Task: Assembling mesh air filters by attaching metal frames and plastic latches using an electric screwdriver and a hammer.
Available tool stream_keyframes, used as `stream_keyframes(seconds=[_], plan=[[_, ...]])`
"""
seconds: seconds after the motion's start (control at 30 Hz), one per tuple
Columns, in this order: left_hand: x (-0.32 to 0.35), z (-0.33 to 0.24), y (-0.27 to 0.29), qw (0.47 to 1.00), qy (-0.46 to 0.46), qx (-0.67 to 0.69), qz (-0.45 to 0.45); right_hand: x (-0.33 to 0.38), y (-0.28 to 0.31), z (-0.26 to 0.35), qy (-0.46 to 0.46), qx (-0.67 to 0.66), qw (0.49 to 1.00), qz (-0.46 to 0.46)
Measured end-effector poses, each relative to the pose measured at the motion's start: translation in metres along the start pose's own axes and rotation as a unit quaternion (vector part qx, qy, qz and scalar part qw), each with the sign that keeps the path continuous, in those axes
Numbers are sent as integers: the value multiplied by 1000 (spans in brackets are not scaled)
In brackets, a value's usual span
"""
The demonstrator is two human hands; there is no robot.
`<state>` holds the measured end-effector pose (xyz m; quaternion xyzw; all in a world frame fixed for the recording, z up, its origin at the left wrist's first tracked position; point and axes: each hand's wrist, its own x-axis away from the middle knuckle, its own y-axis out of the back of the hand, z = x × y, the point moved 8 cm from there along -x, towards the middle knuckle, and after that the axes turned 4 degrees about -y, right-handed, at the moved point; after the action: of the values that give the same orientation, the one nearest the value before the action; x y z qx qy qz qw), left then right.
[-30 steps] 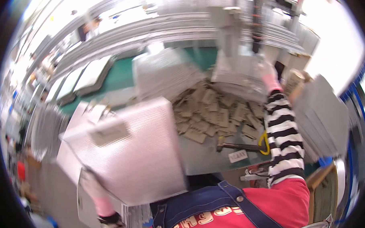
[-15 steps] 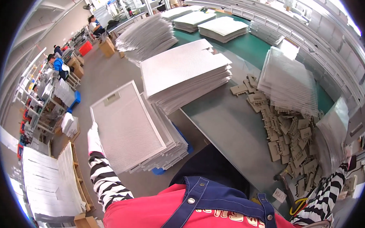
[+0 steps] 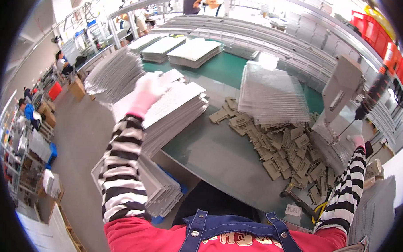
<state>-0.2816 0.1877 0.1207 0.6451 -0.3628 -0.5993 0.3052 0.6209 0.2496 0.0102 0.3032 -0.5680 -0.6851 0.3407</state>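
Note:
My left hand (image 3: 148, 92), in a white and pink glove, is over the tall stack of whitish mesh panels (image 3: 177, 106) at the bench's left edge. Its fingers are blurred near the stack's notched far side, and I cannot make out what they hold. Off to the right, my right hand (image 3: 356, 140) has its fingers closed at the edge of a thin mesh sheet (image 3: 336, 146) in an upright, leaning bundle. A framed mesh panel (image 3: 150, 183) lies on a lower pile beneath my left forearm. Several beige plastic plates (image 3: 280, 148) are heaped between my hands.
A black and orange power screwdriver (image 3: 370, 98) hangs above my right hand. Loose mesh sheets (image 3: 273, 93) lie behind the beige plates. Near me are a hammer (image 3: 292, 190) and yellow-handled scissors (image 3: 319, 211). More panel stacks (image 3: 195, 52) stand farther back. Other people sit at the far left.
My left hand has left the framed panel's left edge and moved up and right onto the tall stack. My right hand has moved farther up the bundle. The view has turned right.

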Motion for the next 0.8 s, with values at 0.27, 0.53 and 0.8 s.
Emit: stream_keyframes(seconds=[0.27,0.53,0.8], plan=[[-29,-46,-148,888,-330,163,276,-34,-21,-38,44,99,994,-14],[-49,-26,-28,983,-67,113,-132,25,51,-26,99,-702,702,73],[21,-162,116,975,-153,7,-159,41,23,-11,14,-498,865,-54]])
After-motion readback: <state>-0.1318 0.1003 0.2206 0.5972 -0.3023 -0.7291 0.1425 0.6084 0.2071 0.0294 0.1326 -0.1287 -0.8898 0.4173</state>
